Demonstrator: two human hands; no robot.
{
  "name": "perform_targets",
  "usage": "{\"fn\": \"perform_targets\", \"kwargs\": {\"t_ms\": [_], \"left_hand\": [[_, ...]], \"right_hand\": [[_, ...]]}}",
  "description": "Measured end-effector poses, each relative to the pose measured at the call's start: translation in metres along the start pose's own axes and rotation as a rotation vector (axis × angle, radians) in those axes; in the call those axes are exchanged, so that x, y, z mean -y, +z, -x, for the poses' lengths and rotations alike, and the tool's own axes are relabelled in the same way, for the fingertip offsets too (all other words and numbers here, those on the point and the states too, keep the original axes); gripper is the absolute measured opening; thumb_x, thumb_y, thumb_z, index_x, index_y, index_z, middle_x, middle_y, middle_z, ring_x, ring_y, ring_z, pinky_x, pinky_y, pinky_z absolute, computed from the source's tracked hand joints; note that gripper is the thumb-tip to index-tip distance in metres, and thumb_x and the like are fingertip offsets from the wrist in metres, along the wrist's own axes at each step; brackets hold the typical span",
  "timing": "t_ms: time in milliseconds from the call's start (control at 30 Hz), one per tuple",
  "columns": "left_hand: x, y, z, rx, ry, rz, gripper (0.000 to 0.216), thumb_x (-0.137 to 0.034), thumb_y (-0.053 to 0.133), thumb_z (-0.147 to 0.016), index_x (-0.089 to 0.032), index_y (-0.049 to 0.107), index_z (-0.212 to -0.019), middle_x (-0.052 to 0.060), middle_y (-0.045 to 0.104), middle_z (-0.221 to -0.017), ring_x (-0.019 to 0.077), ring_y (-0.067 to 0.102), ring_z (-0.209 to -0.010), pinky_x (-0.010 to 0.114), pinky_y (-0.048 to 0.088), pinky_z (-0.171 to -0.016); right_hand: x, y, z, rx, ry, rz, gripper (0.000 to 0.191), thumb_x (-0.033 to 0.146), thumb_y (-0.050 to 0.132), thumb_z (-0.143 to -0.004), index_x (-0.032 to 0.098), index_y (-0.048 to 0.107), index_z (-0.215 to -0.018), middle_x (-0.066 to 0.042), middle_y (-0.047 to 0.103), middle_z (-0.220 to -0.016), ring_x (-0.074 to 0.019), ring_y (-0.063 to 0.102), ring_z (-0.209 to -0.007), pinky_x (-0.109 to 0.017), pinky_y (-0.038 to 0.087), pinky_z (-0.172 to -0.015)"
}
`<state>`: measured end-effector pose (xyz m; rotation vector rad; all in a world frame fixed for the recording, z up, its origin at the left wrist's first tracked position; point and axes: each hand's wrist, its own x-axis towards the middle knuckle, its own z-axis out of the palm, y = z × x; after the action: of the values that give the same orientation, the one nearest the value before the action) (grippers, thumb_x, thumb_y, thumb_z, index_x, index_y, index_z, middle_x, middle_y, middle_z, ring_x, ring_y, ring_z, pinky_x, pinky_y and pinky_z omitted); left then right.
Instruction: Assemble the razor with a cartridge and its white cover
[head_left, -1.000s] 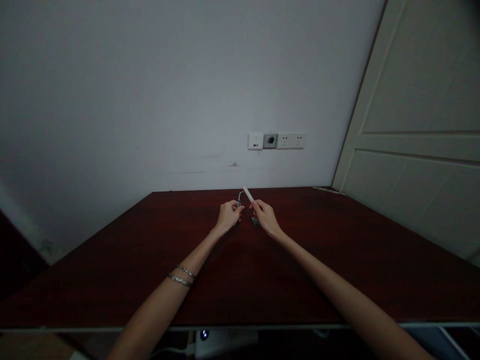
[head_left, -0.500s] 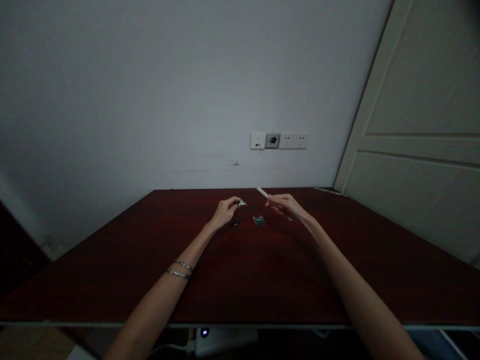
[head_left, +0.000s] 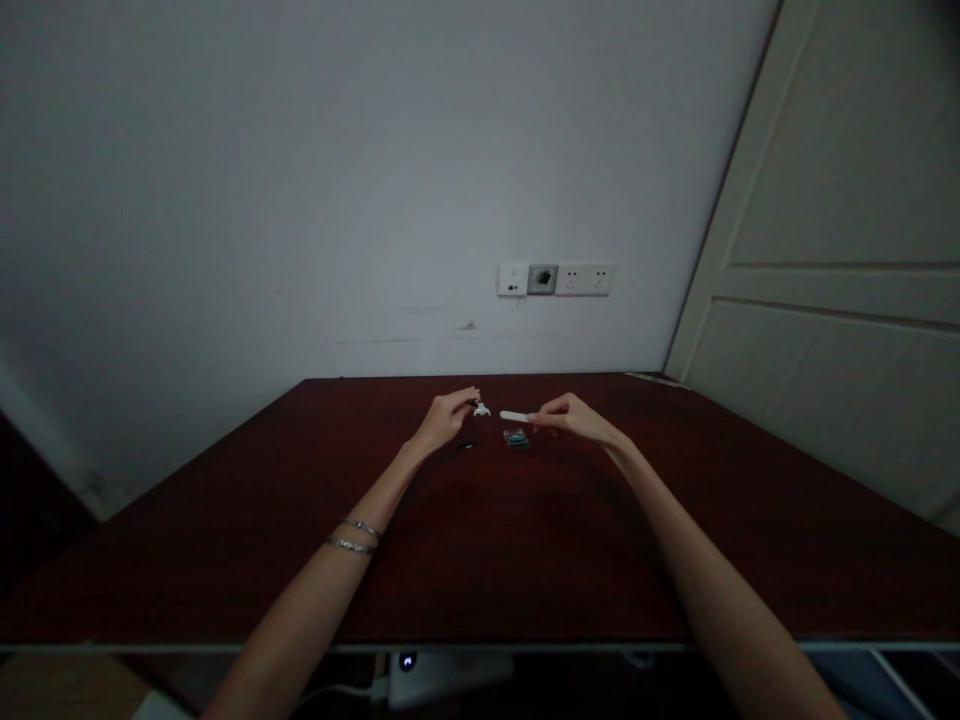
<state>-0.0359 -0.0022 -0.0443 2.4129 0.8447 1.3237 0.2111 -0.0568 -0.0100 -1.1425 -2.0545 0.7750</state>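
My left hand (head_left: 448,413) pinches a small white piece (head_left: 481,409) with a forked lower edge and a dark part at the fingertips; its kind is too small to tell. Between the fingers of my right hand (head_left: 571,416) is a slim white stick (head_left: 514,416), its blunt end pointing left at the white piece, a short gap apart. Below the stick, a small clear case (head_left: 516,439) with something greenish in it lies on the table. A tiny dark object (head_left: 466,446) rests under my left hand.
The dark red table (head_left: 480,560) reaches back to a pale wall with a row of sockets (head_left: 555,280). A panelled door (head_left: 832,350) borders the right side. Under the front edge sits a white device (head_left: 446,680) with a small lit display and a cable.
My right hand has swung the stick from tilted upward to nearly level and lowered its end toward the white piece. My left hand has barely shifted, still holding that piece.
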Motion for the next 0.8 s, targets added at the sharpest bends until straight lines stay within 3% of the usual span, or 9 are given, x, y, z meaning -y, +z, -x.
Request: {"fn": "perform_targets", "kwargs": {"t_ms": [167,367,467,633,800], "left_hand": [[-0.007,0.004,0.0,0.045,-0.017,-0.015,0.028,-0.01,0.046,-0.078,-0.017,0.064,-0.097,0.006,0.064,-0.109,0.0174,0.056,-0.107,0.034,0.039,-0.097],[-0.012,-0.003,-0.001,-0.056,-0.04,-0.038,0.026,-0.015,0.048,-0.08,-0.018,0.063,-0.1,0.006,0.067,-0.101,0.0172,0.061,-0.095,0.028,0.043,-0.087],[-0.013,-0.004,-0.001,0.003,-0.055,-0.05,0.023,-0.019,0.049,-0.081,-0.019,0.064,-0.098,0.004,0.067,-0.097,0.0169,0.061,-0.089,0.026,0.044,-0.082],[-0.017,0.001,0.0,0.126,-0.119,-0.088,0.024,-0.016,0.05,-0.079,-0.02,0.064,-0.098,0.003,0.068,-0.093,0.017,0.061,-0.086,0.025,0.043,-0.081],[-0.013,-0.001,0.0,0.079,-0.05,-0.059,0.025,-0.014,0.048,-0.079,-0.019,0.064,-0.097,0.004,0.067,-0.096,0.0169,0.061,-0.089,0.026,0.043,-0.083]], "right_hand": [[0.006,0.013,-0.003,0.021,-0.07,-0.03,0.036,0.046,0.057,-0.072,0.014,0.066,-0.057,0.002,0.049,-0.047,-0.0075,0.035,-0.045,-0.022,0.022,-0.045],[-0.014,-0.01,0.002,-0.111,0.041,0.047,0.038,0.048,0.059,-0.069,0.013,0.067,-0.059,0.001,0.052,-0.049,-0.0085,0.038,-0.046,-0.023,0.024,-0.045],[-0.007,-0.007,0.004,-0.105,-0.011,0.016,0.037,0.047,0.058,-0.071,0.013,0.068,-0.062,0.001,0.052,-0.05,-0.0091,0.04,-0.048,-0.023,0.026,-0.046],[0.011,0.019,-0.001,-0.129,-0.106,-0.067,0.036,0.046,0.056,-0.073,0.013,0.067,-0.064,0.0,0.054,-0.054,-0.0105,0.045,-0.051,-0.023,0.031,-0.05],[-0.001,0.01,-0.001,-0.12,-0.072,0.0,0.038,0.049,0.057,-0.071,0.013,0.067,-0.063,-0.001,0.055,-0.055,-0.011,0.044,-0.052,-0.023,0.031,-0.051]]}}
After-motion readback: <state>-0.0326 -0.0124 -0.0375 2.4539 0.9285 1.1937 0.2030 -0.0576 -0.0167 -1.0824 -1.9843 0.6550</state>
